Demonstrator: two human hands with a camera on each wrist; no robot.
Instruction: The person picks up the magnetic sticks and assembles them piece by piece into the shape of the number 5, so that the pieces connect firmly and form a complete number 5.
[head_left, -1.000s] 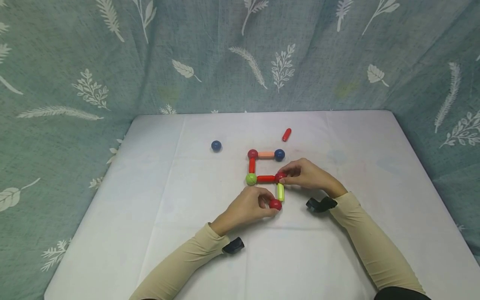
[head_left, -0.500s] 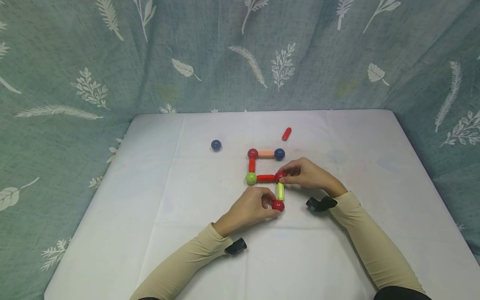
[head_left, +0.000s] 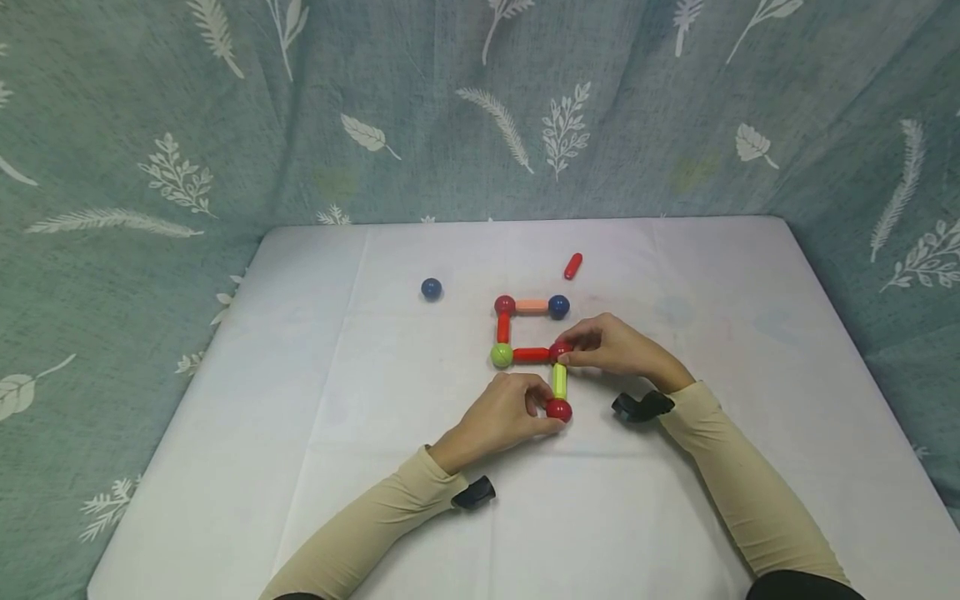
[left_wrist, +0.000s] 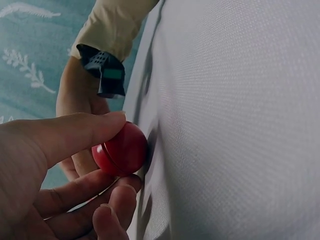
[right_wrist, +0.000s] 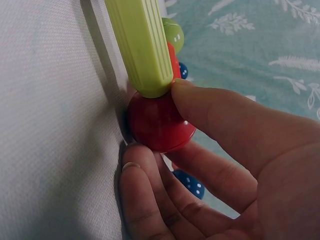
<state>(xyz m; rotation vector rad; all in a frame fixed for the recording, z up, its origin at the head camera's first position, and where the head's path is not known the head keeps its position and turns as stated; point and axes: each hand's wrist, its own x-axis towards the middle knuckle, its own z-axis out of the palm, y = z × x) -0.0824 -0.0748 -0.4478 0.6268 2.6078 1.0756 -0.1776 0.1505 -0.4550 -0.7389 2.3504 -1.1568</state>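
My left hand [head_left: 504, 415] pinches a red ball [left_wrist: 125, 150] between thumb and fingers, at the near end of a yellow-green rod [head_left: 559, 382]. My right hand [head_left: 618, 350] grips another red ball [right_wrist: 160, 122] at the rod's far end; in the right wrist view the rod touches that ball. From there a red rod [head_left: 531, 355] runs left to a green ball [head_left: 502, 355]. A second red rod [head_left: 503, 327] leads up to a red ball [head_left: 505, 305], and an orange rod [head_left: 532, 306] joins that to a blue ball [head_left: 558, 307].
A loose blue ball [head_left: 431, 288] lies at the back left. Behind the joined pieces lies a loose red rod [head_left: 573, 266]. All of it stands on a white-covered table [head_left: 675, 517], with a leaf-patterned curtain [head_left: 420, 92] behind.
My left hand has moved slightly right with its red ball, which now sits in line with the near end of the yellow-green rod. The right hand has kept its hold.
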